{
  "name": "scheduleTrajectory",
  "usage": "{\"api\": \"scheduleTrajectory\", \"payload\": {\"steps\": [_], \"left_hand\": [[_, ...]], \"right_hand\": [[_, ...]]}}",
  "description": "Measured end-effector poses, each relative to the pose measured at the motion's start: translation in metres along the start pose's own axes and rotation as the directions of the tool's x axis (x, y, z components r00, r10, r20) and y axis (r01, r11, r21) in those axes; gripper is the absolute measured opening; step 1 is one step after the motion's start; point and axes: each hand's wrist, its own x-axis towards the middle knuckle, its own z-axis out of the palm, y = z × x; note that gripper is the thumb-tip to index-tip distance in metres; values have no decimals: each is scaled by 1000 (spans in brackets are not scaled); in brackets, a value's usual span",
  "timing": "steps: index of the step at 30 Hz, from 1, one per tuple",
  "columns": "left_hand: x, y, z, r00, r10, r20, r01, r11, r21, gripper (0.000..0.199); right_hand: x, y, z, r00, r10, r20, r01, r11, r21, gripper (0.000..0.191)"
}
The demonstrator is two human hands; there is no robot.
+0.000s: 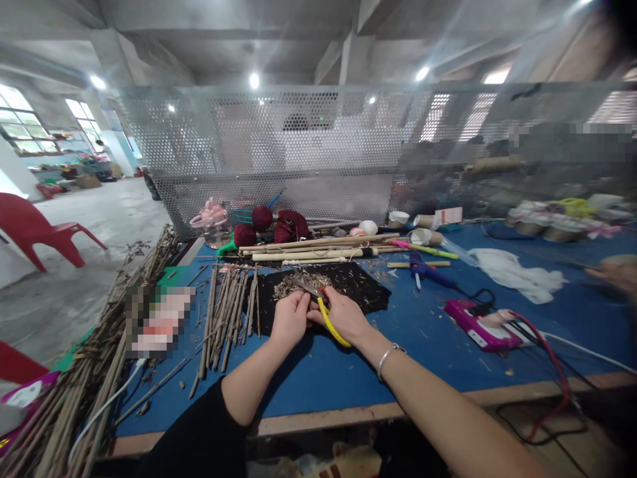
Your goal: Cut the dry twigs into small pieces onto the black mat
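My right hand grips yellow-handled scissors, their blades pointing away and to the left over a black cloth. Close beside it, my left hand is closed in a pinch near the blades; what it holds is too small or hidden to make out. Under the blades lies a heap of short cut stem bits on the cloth. Left of my hands, several dry sticks lie side by side on the blue table.
A large bundle of dry stalks runs along the left edge. Bamboo rods and dark red balls lie at the back before a perforated metal screen. On the right are a glue gun, a purple power strip and another person's hand.
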Motion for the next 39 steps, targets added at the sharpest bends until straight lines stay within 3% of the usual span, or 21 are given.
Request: {"api": "scheduleTrajectory", "payload": {"steps": [13,19,25,30,39], "left_hand": [[1,3,-4,998,42,-49,-35,992,125,33],[4,3,-5,993,-46,-108,50,998,33,28],[6,-1,-7,994,39,-99,-33,997,67,30],[5,-2,-4,998,5,-62,-3,999,34,29],[3,0,-2,999,-36,-38,35,999,-37,29]], "right_hand": [[3,3,2,998,67,21,-65,995,-81,45],[0,0,-2,999,20,-25,-23,994,-110,50],[0,0,-2,999,23,-31,-25,998,-63,45],[2,3,0,997,40,-59,-43,998,-55,41],[3,0,-3,979,-151,-139,145,988,-46,50]]}}
